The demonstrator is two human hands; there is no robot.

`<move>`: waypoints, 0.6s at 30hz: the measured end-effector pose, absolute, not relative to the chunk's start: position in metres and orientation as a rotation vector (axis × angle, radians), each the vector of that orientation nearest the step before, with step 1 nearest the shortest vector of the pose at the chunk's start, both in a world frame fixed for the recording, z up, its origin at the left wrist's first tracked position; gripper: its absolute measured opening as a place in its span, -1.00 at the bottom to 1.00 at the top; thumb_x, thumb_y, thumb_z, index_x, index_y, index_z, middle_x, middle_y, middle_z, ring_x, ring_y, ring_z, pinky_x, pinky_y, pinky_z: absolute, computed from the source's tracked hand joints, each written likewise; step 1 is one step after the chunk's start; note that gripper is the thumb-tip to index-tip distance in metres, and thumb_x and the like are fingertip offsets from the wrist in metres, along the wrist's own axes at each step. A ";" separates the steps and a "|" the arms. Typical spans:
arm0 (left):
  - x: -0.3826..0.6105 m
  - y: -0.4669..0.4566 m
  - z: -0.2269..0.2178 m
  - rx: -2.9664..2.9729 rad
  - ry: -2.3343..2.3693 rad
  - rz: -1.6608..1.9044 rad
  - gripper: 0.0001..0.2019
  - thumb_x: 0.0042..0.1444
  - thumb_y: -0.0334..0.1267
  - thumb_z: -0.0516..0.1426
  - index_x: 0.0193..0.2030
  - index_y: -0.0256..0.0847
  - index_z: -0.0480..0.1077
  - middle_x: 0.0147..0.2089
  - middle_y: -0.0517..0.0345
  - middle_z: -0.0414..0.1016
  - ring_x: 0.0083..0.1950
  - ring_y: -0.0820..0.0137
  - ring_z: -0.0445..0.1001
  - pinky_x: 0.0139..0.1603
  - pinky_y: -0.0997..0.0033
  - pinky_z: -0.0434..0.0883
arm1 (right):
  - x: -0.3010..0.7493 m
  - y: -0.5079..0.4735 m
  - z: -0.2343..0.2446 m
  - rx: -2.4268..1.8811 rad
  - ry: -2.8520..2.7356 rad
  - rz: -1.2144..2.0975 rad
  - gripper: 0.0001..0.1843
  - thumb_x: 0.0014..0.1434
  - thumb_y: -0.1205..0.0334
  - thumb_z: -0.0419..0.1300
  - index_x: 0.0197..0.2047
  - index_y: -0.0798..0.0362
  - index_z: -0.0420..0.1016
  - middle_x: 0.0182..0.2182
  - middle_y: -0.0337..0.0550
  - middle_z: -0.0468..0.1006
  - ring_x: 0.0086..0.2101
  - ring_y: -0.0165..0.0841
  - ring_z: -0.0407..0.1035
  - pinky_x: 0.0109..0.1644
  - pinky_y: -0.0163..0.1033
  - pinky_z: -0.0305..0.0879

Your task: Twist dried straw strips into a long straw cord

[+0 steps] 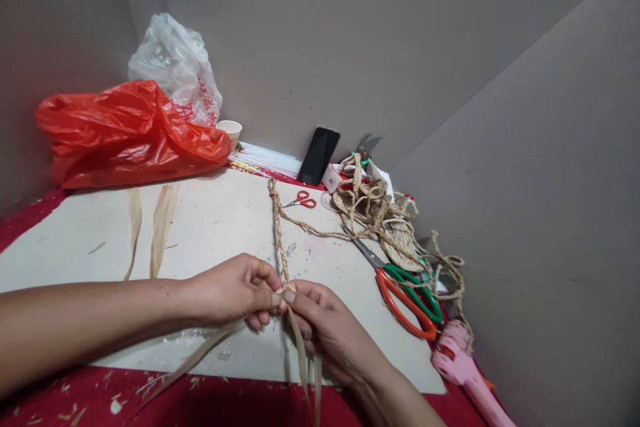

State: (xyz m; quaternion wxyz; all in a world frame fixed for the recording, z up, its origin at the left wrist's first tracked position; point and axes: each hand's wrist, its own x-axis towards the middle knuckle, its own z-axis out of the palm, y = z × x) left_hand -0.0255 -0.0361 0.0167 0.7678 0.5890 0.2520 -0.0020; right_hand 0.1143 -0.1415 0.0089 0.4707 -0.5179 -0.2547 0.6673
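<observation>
A braid of dry, straw-coloured strips (280, 240) runs down the white board (225, 210) to my fingers. My left hand (240, 293) pinches its lower end from the left, thumb against fingers. From the right, my right hand (317, 313) grips the same end between thumb and fingers; the two thumbs nearly touch. Loose strips (300, 350) hang below my right hand, and another strip (200, 351) trails down to the left under my left hand. Two more pale flat strips (163, 227) lie on the board beyond my left forearm.
To the right lie large scissors with orange and green handles (407, 303), a tangle of braided cord (380, 213) and a pink glue gun (463, 363). Small red scissors (303, 199), a phone (319, 155), a paper cup (229, 130) and a red plastic bag (130, 137) are farther back.
</observation>
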 end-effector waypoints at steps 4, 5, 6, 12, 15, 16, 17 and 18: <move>-0.025 -0.035 0.014 1.380 0.546 0.033 -0.76 -0.01 -0.13 0.14 -0.33 -0.29 0.36 -0.46 0.18 0.42 -0.57 0.55 0.29 -0.48 0.48 0.34 | 0.117 -0.143 0.008 -1.308 -0.647 1.662 -0.67 0.12 0.00 0.17 -0.44 0.10 0.32 -0.76 -0.48 0.07 -0.73 -0.60 -0.21 -0.68 -0.42 -0.30; -0.025 -0.036 0.014 1.426 0.557 0.049 -0.78 0.00 -0.14 0.12 -0.34 -0.28 0.37 -0.48 0.19 0.40 -0.57 0.55 0.28 -0.50 0.50 0.32 | 0.117 -0.143 0.008 -1.309 -0.655 1.668 -0.68 0.12 0.00 0.16 -0.44 0.10 0.32 -0.76 -0.48 0.07 -0.73 -0.60 -0.21 -0.69 -0.41 -0.30; -0.025 -0.037 0.014 1.476 0.572 0.075 -0.81 0.01 -0.16 0.11 -0.35 -0.27 0.37 -0.50 0.21 0.39 -0.57 0.55 0.26 -0.51 0.52 0.29 | 0.117 -0.144 0.008 -1.310 -0.666 1.669 -0.68 0.13 0.01 0.16 -0.44 0.10 0.31 -0.76 -0.48 0.07 -0.73 -0.59 -0.20 -0.69 -0.41 -0.29; -0.023 -0.044 0.011 1.502 0.597 0.125 -0.82 0.05 -0.17 0.09 -0.39 -0.25 0.28 -0.49 0.22 0.35 -0.48 0.52 0.32 -0.45 0.53 0.28 | 0.119 -0.143 0.007 -1.330 -0.760 1.663 -0.71 0.18 0.04 0.12 -0.43 0.09 0.29 -0.74 -0.47 0.07 -0.72 -0.58 -0.21 -0.68 -0.40 -0.27; -0.023 -0.046 0.008 1.392 0.568 0.068 -0.79 0.10 -0.10 0.03 -0.35 -0.22 0.21 -0.49 0.22 0.37 -0.59 0.54 0.29 -0.55 0.53 0.25 | 0.120 -0.143 0.008 -1.347 -0.822 1.682 -0.70 0.19 0.03 0.09 -0.41 0.09 0.31 -0.74 -0.47 0.05 -0.72 -0.57 -0.22 -0.68 -0.39 -0.30; -0.023 -0.046 0.007 1.403 0.558 0.080 -0.80 0.10 -0.11 0.03 -0.35 -0.22 0.20 -0.49 0.23 0.38 -0.62 0.57 0.25 -0.59 0.55 0.20 | 0.121 -0.143 0.008 -1.353 -0.843 1.687 -0.69 0.20 0.01 0.08 -0.41 0.09 0.31 -0.73 -0.46 0.05 -0.72 -0.57 -0.22 -0.68 -0.39 -0.30; -0.023 -0.046 0.007 1.428 0.551 0.098 -0.81 0.11 -0.13 0.03 -0.36 -0.22 0.20 -0.50 0.25 0.37 -0.63 0.59 0.21 -0.60 0.57 0.16 | 0.121 -0.142 0.008 -1.360 -0.861 1.687 -0.67 0.20 -0.01 0.08 -0.41 0.10 0.31 -0.73 -0.46 0.05 -0.71 -0.56 -0.21 -0.67 -0.39 -0.30; -0.023 -0.045 0.007 1.458 0.549 0.115 -0.82 0.10 -0.15 0.03 -0.37 -0.22 0.20 -0.52 0.27 0.36 -0.62 0.60 0.19 -0.59 0.59 0.13 | 0.122 -0.142 0.008 -1.365 -0.879 1.688 -0.66 0.19 -0.03 0.08 -0.41 0.10 0.31 -0.72 -0.45 0.06 -0.71 -0.56 -0.19 -0.67 -0.39 -0.29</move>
